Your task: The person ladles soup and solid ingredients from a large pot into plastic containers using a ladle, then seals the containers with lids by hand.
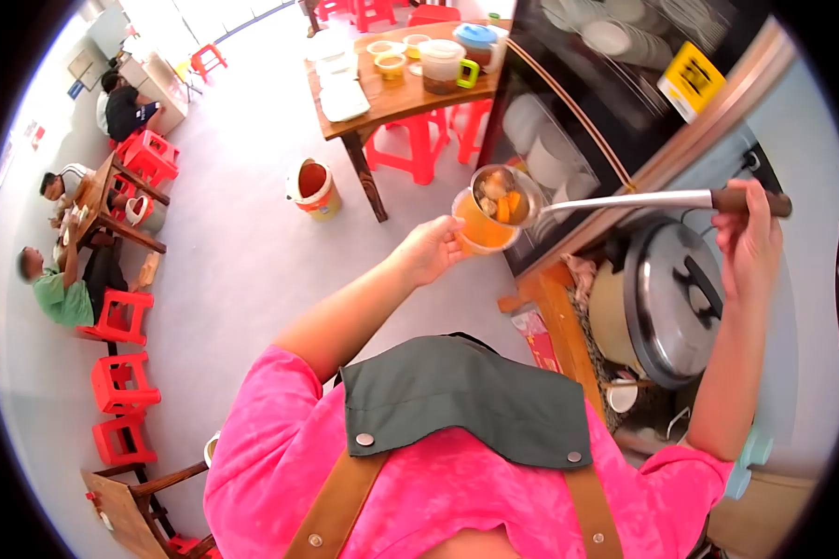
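Observation:
My left hand [431, 252] is closed on the rim of a clear plastic bowl [480, 233] holding orange-yellow soup. Just above the bowl sits the round head of a ladle [529, 210], filled with orange chunks and pale brownish pieces. Its long metal shaft runs right to a dark wooden handle, where my right hand [750, 238] grips it. The ladle head overlaps the bowl's upper edge; whether they touch I cannot tell. Below the shaft stands a large pot [615, 312] with a shiny metal lid [676, 303] on it.
A glass-fronted cabinet [569, 112] with stacked dishes stands ahead right. Beyond is a wooden table [378, 107] bearing a jug [441, 67] and several containers. A bucket [315, 191] stands on the floor. Red stools [121, 382] line the left, where several people sit at tables.

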